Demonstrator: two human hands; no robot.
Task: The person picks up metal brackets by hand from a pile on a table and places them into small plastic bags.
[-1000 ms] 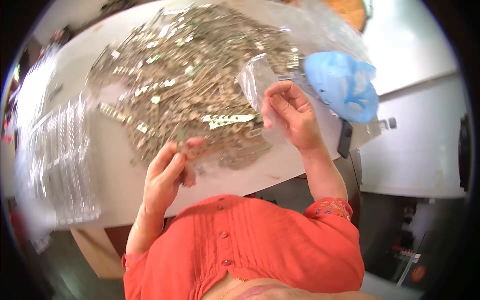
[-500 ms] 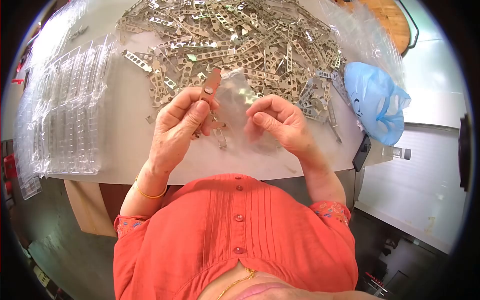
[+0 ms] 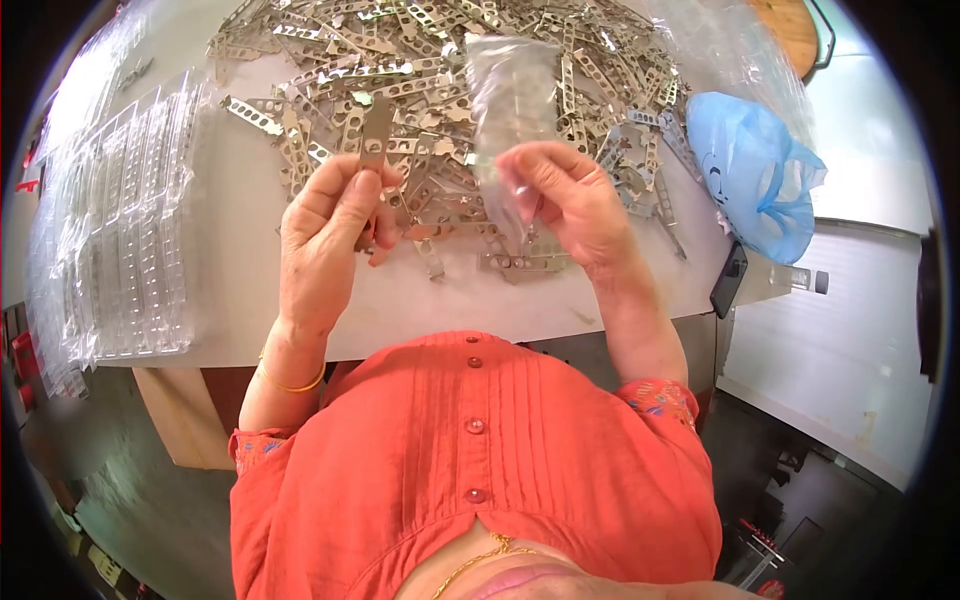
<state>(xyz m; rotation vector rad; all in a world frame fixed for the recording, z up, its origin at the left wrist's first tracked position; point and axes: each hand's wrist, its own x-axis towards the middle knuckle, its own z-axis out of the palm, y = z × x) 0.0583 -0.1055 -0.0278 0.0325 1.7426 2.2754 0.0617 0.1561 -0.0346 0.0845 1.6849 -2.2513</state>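
Note:
My left hand [image 3: 330,235] pinches a flat metal strip [image 3: 376,130] that points up and away from me; its fingers are closed round the lower end. To the right, my right hand [image 3: 570,205] is closed on a clear plastic bag [image 3: 515,90], which stretches upward above the fingers and hangs a little below them. Between and beyond both hands spreads a heap of perforated metal strips [image 3: 420,80] on the pale table [image 3: 270,320]. A few loose strips [image 3: 520,262] lie near my right wrist.
Stacked clear plastic trays [image 3: 130,230] stand on the left. A blue plastic bag [image 3: 750,180], a dark phone [image 3: 729,280] and a small clear bottle [image 3: 795,279] are at the right edge. More clear plastic sheeting [image 3: 735,60] lies at the back right.
The plastic bag has been lifted upward by my right hand, whose fingers have closed on it. My left hand has shifted left with the metal strip.

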